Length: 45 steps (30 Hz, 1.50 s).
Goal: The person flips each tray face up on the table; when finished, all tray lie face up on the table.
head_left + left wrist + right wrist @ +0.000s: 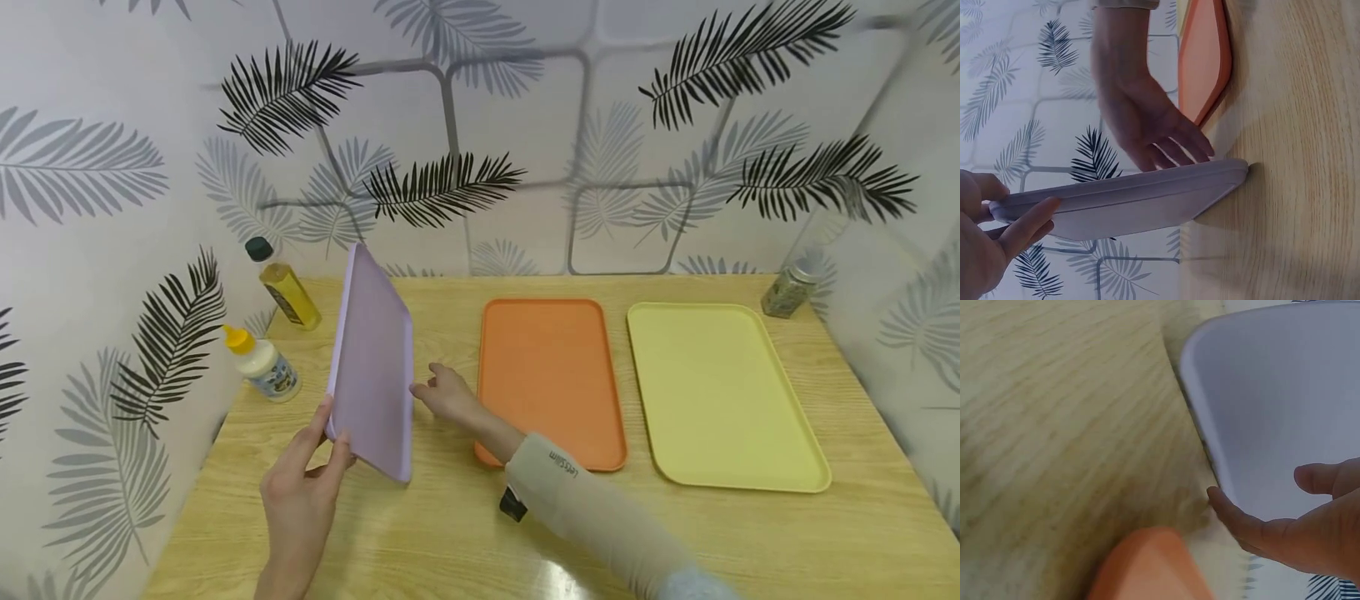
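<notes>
A light purple tray stands tilted up on its long edge at the left of the table. My left hand pinches its near upper corner between thumb and fingers; the left wrist view shows the fingers on the tray's rim. Beside the tray's lower edge is my right hand, thumb apart from the fingers. In the right wrist view its fingertips are at the tray's edge, and I cannot tell whether they touch it. Right of that hand, an orange tray lies flat, partly behind the right forearm.
A yellow tray lies flat on the right of the wooden table. At the left edge stand a white glue bottle with a yellow cap and a bottle of yellow liquid. A small jar stands at the back right, near the patterned wall.
</notes>
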{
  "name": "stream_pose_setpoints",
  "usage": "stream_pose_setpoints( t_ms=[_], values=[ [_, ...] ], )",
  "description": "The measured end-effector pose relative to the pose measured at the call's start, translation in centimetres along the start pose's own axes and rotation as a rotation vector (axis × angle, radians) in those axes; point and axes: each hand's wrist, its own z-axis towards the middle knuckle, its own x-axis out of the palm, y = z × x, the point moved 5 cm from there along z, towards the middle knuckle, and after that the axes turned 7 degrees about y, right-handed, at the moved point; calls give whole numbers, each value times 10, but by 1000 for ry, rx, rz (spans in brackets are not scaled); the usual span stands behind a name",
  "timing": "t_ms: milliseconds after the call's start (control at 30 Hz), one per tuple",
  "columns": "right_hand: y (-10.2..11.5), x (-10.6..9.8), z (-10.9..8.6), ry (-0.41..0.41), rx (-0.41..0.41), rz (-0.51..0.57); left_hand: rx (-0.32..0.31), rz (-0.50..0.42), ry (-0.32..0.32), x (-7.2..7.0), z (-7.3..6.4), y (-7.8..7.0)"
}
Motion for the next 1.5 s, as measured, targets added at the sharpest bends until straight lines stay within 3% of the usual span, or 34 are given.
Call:
stream_pose_setpoints(
  t_ms=[200,333,500,667,800,1100,1233,1400,1500],
  values=[
    [-7,3,1,-1,-14,58,-175,-135,-32,-10,4,10],
    [-10,3,2,-9,-18,137,-338,-218,-65,-18,7,21],
    [-15,1,3,-22,-30,231,-508,-393,-122,-27,9,36],
    [-21,0,6,-3,-3,385,-607,-501,-172,-38,11,47],
    [-24,-2,6,3,40,426,-675,-534,-201,-44,10,53],
    [-24,-9,4,18,107,514,-680,-581,-229,-48,11,60],
    [-25,-17,1,-3,109,542,-656,-590,-155,-48,13,64],
    [-25,-27,-2,-11,89,566,-592,-648,97,-49,28,77],
    [-24,-30,-6,6,66,556,-595,-677,274,-49,39,90]
  ],
)
